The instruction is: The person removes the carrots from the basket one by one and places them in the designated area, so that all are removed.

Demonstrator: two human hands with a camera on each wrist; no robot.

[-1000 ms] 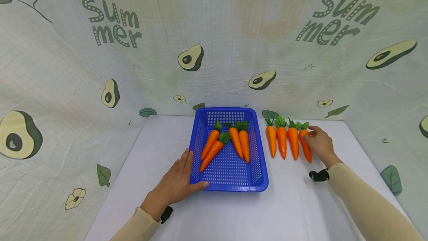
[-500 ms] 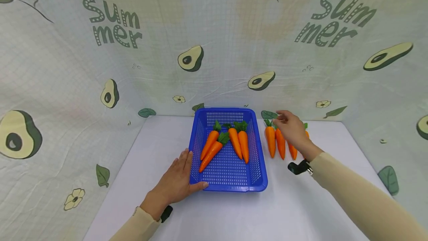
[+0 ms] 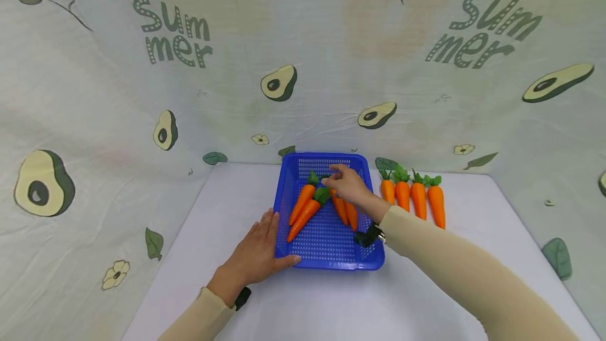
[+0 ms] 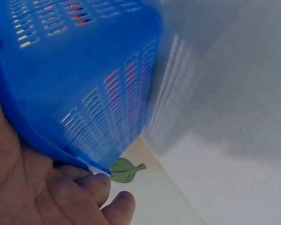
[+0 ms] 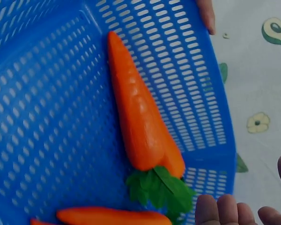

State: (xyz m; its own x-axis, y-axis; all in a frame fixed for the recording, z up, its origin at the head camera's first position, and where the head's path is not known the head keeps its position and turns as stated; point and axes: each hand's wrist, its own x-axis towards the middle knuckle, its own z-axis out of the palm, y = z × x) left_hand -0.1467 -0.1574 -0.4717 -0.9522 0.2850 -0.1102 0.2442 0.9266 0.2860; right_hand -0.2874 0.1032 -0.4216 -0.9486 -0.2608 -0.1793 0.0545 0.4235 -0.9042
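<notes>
A blue perforated plastic basket holds several orange carrots with green tops. My left hand lies along its left rim, fingers straight and thumb stretched out over the front corner. In the left wrist view, the fingers are at the outer rim. Above the basket's right half is my right hand, fingers loosely bent and holding nothing, partly covering two carrots there. The right wrist view shows two carrots against the basket wall, and the fingertips beyond their green leaves.
More carrots stand out in a row on the white table, right of the basket; the right sleeve hides some of their lower ends. A patterned cloth hangs behind the table and along its sides.
My right hand has moved left from the rightmost carrot in the row, across the other carrots, to above the basket. The left hand stays at the rim. The head view has shifted slightly.
</notes>
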